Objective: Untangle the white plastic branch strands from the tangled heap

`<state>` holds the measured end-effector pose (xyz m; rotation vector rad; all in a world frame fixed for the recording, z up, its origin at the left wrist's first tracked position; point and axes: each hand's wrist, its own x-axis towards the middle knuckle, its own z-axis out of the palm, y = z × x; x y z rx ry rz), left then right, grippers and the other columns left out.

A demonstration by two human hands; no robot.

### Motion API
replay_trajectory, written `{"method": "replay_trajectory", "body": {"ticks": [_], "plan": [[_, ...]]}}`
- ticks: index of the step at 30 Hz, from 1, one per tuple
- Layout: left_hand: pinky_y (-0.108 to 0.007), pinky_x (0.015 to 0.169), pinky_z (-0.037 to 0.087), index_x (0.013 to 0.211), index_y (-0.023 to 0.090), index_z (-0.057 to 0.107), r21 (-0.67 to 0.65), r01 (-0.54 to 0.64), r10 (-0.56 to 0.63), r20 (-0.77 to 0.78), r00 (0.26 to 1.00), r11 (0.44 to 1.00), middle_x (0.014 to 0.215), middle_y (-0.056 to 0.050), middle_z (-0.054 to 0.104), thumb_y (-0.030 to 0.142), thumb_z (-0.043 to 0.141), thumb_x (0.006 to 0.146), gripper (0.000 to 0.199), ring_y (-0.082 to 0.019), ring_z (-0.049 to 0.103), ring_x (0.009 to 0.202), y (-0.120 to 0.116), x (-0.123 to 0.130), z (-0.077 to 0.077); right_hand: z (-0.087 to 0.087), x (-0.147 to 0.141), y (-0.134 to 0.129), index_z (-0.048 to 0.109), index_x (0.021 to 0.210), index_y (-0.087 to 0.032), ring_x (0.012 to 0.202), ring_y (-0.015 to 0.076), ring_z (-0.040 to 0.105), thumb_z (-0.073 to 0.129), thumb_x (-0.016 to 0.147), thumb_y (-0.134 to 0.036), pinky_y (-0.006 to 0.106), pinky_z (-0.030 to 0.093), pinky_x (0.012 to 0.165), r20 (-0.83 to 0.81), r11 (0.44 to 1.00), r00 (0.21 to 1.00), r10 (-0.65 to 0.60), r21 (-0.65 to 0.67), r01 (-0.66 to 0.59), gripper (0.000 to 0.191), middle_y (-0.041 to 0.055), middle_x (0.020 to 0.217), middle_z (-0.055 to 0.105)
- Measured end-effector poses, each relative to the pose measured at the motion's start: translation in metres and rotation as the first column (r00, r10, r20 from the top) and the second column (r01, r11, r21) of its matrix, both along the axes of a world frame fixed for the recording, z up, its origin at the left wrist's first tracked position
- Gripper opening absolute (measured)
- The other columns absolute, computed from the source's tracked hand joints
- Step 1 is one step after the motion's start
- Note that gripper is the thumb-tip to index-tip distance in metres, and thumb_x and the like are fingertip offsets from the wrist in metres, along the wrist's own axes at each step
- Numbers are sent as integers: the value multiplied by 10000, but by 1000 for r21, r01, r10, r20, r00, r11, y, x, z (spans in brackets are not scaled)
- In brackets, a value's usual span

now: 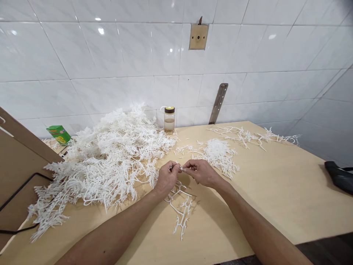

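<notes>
My left hand [167, 177] pinches a white branched plastic sprig [181, 213], whose forked stems hang below it over the table. Close beside it, my right hand [200, 172] has thumb and finger pressed on a small tip of the same sprig. The fingertips of both hands nearly meet. To the left lies a large heap of white branched pieces [110, 158]. Just behind my right hand is a smaller pile of short white bits [219, 152].
A lidded bottle [169, 123] and a green box [59, 135] stand near the tiled wall. Bare white stems [245, 137] lie at the back right of the table [275, 191]. A black object [338, 176] sits at the right edge, a brown board [22, 165] at the left.
</notes>
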<state>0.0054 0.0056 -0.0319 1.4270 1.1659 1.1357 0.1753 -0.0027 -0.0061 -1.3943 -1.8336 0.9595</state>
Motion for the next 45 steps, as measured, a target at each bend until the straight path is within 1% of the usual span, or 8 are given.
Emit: {"method": "replay_trajectory", "body": {"ticks": [4, 11, 15, 20, 27, 36, 41, 45], "plan": [[-213, 472, 345, 733, 178, 592, -27, -11, 11, 11, 1000, 1000, 503, 47, 481, 428, 568, 828, 268, -104, 423, 469, -1, 0, 3, -2, -2, 1, 691, 822, -194, 450, 95, 479, 588, 841, -411, 223, 387, 398, 25, 1000, 1000, 1, 8, -1, 241, 10, 693, 650], [-225, 524, 350, 681, 185, 560, 19, -17, 18, -75, 997, 1000, 549, 48, 487, 340, 550, 797, 194, -103, 425, 513, -3, 0, 6, -3, -2, 3, 669, 756, -191, 606, 122, 500, 552, 870, -303, 254, 390, 592, 144, 967, 985, 94, 221, -124, 198, 3, 671, 632], [-227, 540, 342, 667, 178, 569, 71, 2, 7, -131, 991, 997, 577, 39, 506, 317, 537, 799, 194, -103, 422, 537, -2, 0, 4, 8, 5, -4, 665, 752, -187, 550, 104, 459, 590, 850, -300, 239, 360, 543, 89, 968, 969, 229, 85, -236, 167, -23, 603, 572], [-223, 503, 325, 672, 183, 564, 35, -117, 121, -118, 986, 992, 556, 42, 509, 314, 538, 802, 186, -96, 414, 490, 6, -5, 6, 18, 5, -10, 676, 787, -166, 540, 95, 497, 677, 800, -359, 226, 412, 519, -178, 899, 906, 385, -152, -412, 193, -8, 642, 601], [-204, 405, 336, 770, 155, 661, -74, 79, -77, 19, 997, 994, 478, 28, 515, 521, 526, 854, 399, -87, 423, 386, -4, -1, 13, -2, 20, 10, 639, 774, -184, 506, 107, 493, 635, 788, -416, 230, 397, 433, -88, 996, 994, -59, 67, 65, 232, 0, 666, 605], [-186, 364, 324, 752, 153, 635, -150, 85, -68, 114, 991, 985, 451, 28, 501, 590, 505, 863, 469, -77, 432, 357, -7, -2, 16, -5, 32, 18, 674, 905, -201, 514, 178, 578, 559, 811, -395, 318, 448, 593, 73, 831, 860, -506, 310, 463, 244, 21, 615, 649], [-189, 351, 315, 797, 143, 631, -190, 69, -44, 135, 990, 979, 480, 16, 525, 631, 478, 869, 516, -80, 448, 350, -4, -2, 10, -4, 41, 20, 671, 836, -198, 566, 199, 605, 532, 848, -461, 327, 445, 643, 16, 748, 787, -616, 326, 578, 298, 31, 597, 646], [-202, 369, 380, 933, 124, 630, -209, 84, -34, 232, 972, 974, 722, -55, 650, 650, 481, 865, 550, -89, 522, 423, 0, -1, 8, -6, 43, 21, 668, 818, -187, 526, 168, 566, 552, 838, -527, 300, 436, 572, -77, 752, 798, -597, 294, 591, 360, 35, 625, 656]]}}
